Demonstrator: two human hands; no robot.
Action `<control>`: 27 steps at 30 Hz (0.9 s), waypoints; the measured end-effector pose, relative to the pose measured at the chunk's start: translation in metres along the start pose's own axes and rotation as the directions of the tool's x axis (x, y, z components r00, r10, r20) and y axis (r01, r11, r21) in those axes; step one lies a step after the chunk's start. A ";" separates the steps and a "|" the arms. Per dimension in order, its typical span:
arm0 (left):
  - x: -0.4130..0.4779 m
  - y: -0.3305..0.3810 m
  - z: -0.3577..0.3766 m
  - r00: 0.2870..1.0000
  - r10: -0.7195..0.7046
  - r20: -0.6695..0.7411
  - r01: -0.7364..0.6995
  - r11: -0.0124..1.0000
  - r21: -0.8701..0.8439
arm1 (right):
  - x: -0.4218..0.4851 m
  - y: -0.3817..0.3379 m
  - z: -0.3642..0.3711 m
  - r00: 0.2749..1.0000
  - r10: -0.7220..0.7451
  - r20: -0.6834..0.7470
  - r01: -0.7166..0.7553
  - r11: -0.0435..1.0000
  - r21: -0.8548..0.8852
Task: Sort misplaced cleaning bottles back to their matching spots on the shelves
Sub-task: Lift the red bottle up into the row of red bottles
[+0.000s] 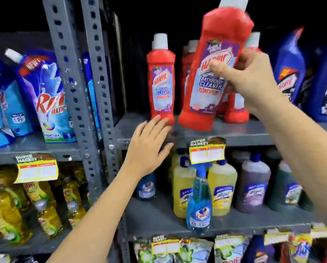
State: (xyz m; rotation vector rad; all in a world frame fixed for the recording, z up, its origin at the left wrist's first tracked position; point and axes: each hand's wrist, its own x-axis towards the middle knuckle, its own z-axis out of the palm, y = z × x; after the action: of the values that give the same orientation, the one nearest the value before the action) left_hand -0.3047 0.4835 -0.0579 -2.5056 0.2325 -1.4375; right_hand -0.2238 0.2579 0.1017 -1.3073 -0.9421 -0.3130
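My right hand (248, 80) grips a large red Harpic bathroom cleaner bottle (206, 88) around its middle, tilted, its base just above the grey upper shelf (253, 133). A smaller red Harpic bottle (161, 82) stands upright on that shelf to the left, and more red ones (236, 111) stand behind the held bottle. My left hand (149, 147) is open with fingers spread, its fingertips at the base of the smaller red bottle by the shelf's front edge.
Blue Harpic bottles (289, 73) fill the shelf's right end. Below stand a blue Colin spray bottle (199, 200), yellow (222, 188) and purple (253, 185) cleaner bottles. Blue Rin pouches (50, 99) and yellow dish liquid bottles (5, 211) sit left of the grey perforated uprights (100, 88).
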 end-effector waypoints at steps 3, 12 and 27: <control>0.005 -0.008 0.016 1.000 -0.021 0.001 0.021 0.998 0.060 | 0.024 0.024 -0.006 0.999 0.041 -0.023 -0.042 0.998 -0.048; 0.006 -0.008 0.028 0.984 -0.072 -0.161 0.080 0.996 0.045 | 0.045 0.083 -0.001 0.981 0.176 -0.084 -0.188 0.969 -0.158; 0.005 -0.007 0.029 0.974 -0.053 -0.220 0.077 0.992 0.100 | 0.021 0.135 -0.018 0.895 0.411 0.176 -0.330 0.873 -0.359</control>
State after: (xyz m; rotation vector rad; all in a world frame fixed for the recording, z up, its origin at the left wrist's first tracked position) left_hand -0.2770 0.4924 -0.0664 -2.2901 0.1083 -1.7042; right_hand -0.1119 0.2857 0.0269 -1.8300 -0.8399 0.0047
